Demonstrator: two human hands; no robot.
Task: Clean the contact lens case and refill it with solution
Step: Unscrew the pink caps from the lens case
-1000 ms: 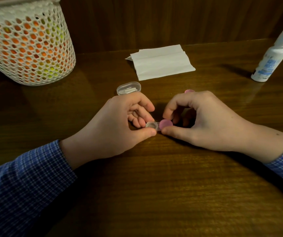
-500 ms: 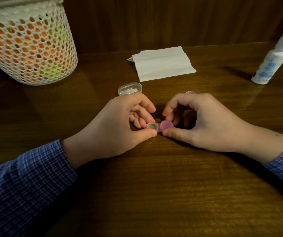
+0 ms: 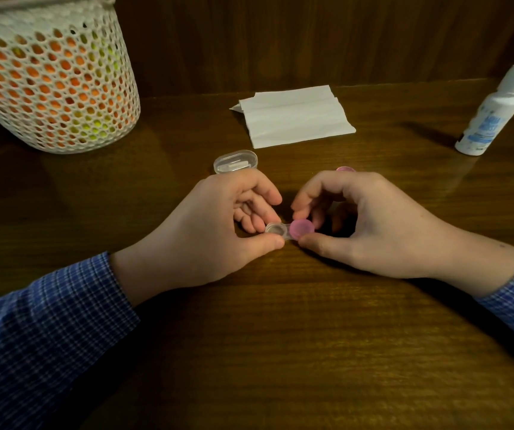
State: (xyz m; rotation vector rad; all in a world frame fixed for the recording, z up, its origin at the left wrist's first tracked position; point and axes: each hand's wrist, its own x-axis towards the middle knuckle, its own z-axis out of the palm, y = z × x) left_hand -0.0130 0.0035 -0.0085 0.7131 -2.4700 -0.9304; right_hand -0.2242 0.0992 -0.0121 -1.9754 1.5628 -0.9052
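A small clear contact lens case [image 3: 280,231] lies on the wooden table between my hands. Its left well is uncovered; a pink cap [image 3: 301,229] sits on its right well. My left hand [image 3: 218,231] pinches the case's left end between thumb and fingers. My right hand [image 3: 364,225] grips the pink cap with thumb and fingertips. A second pink cap [image 3: 345,169] lies just behind my right hand, mostly hidden. The white solution bottle [image 3: 494,113] stands capped at the far right.
A folded white tissue [image 3: 293,116] lies behind the hands. A small clear oval container [image 3: 235,161] sits behind my left hand. A white mesh basket [image 3: 47,79] with orange and yellow contents stands at the far left. A dark wooden wall backs the table [image 3: 280,352].
Both hands keep their hold on the case. The pink cap shows a little more between my right fingers; otherwise only the view has shifted slightly.
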